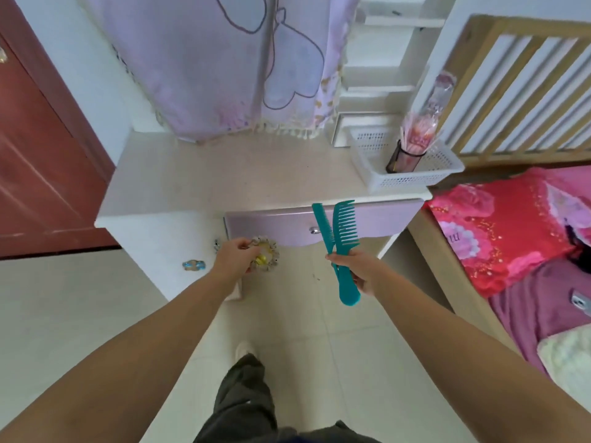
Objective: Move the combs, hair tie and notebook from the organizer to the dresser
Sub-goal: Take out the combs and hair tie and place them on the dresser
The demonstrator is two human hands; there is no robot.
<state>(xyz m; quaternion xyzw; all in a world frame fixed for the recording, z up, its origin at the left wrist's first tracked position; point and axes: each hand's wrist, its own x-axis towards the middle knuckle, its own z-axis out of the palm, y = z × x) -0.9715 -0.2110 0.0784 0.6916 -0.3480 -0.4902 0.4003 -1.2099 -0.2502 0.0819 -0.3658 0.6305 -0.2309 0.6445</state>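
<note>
Teal combs (339, 241) in right hand (359, 270), frilly hair tie (265, 257) in left hand (235, 257).
Both hands closed on their items, held in front of the lilac drawer (377, 219), below bench (224, 177) edge. White basket organizer (406, 180) sits at bench's right end w/ a dark cup (401, 161) inside. Notebook not seen.

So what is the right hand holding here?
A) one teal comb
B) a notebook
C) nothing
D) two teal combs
D: the right hand grips two teal combs by their handles, teeth pointing up, in front of the dresser drawer.
</note>
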